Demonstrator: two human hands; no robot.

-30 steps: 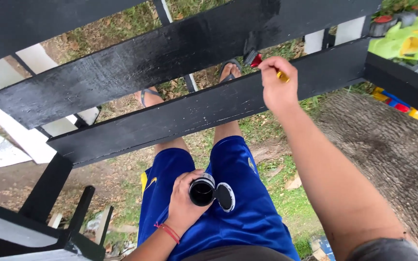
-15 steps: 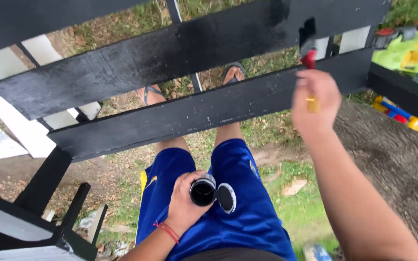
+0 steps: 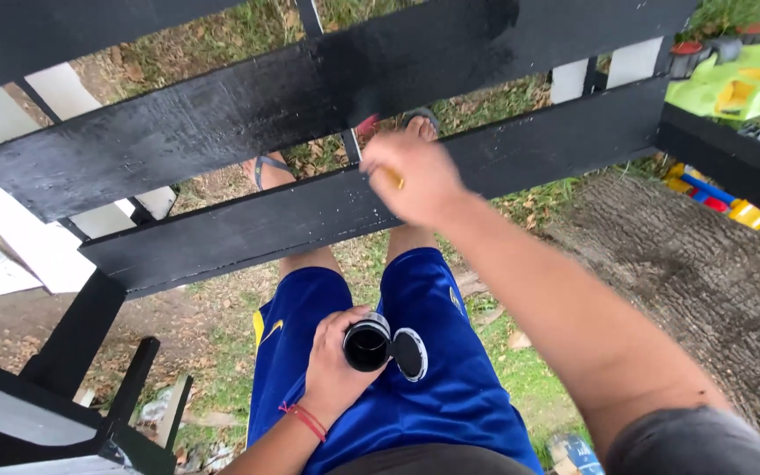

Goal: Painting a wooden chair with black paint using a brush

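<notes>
**Brushing black paint onto the upper slat, paint pot held low**

Going left to right. My left hand (image 3: 332, 374) is closed around a small black paint pot (image 3: 368, 343), held low over my blue shorts (image 3: 415, 387); its flip lid (image 3: 410, 354) hangs open just beside the rim. A red band (image 3: 305, 420) sits on that wrist. The pot looks dark inside; how full it is, I can't tell.

Centre: my right hand (image 3: 415, 176) is clamped on a brush handle (image 3: 393, 179), yellowish where it shows between the fingers. A red ferrule (image 3: 367, 123) pokes out above the knuckles, and the bristles meet the lower edge of the upper slat (image 3: 310, 88). The hand is motion-blurred.

Step in hand, as I judge it: stroking paint along the upper slat. The next move probably calls for keeping the bristles flat on the wood, and a dip back to the pot when the stroke goes dry.

The slats look glossy black and rough-grained, wet in patches. The lower slat (image 3: 529, 163) is coated too. White boards (image 3: 635, 62) behind them show unpainted. Far right, a green toy (image 3: 736, 84) sits on the ground.
</notes>
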